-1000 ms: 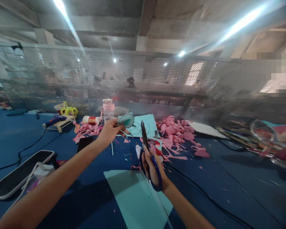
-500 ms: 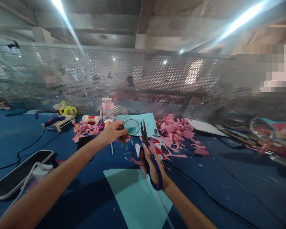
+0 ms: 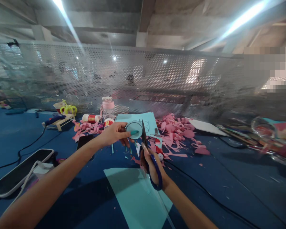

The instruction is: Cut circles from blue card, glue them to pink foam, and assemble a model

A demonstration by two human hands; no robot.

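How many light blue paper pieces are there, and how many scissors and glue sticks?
Light blue paper pieces: 3 – the circle in the left hand, the far sheet, the near sheet
Scissors: 1 – the blue pair in the right hand
Glue sticks: 1
Total: 5

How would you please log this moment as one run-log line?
left hand: holds teal paper circle | right hand: holds blue scissors, blades at circle's edge | below: teal sheet
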